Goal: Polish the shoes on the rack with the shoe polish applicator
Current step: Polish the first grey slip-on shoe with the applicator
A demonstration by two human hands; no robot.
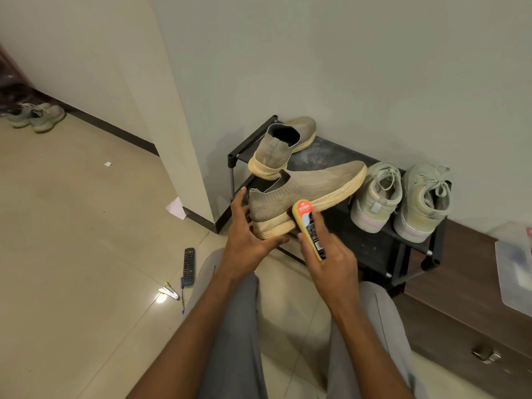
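- Left hand [248,237]: fingers spread, cupping the heel and sole of the knit slip-on shoe [305,194], holding it just off the near left edge of the rack [383,249].
- Shoe's long axis: heel near-left, toe far-right, sidewall facing the person.
- Right hand [328,254]: fingers closed around the shoe polish applicator [310,229], its far tip touching the sidewall at the heel end.
- Judgement: next stroke runs along the axis, toward the toe; right hand is nearer that path.
- Matching shoe [280,145] and two lace-up sneakers [400,197] sit on the rack, far and right.
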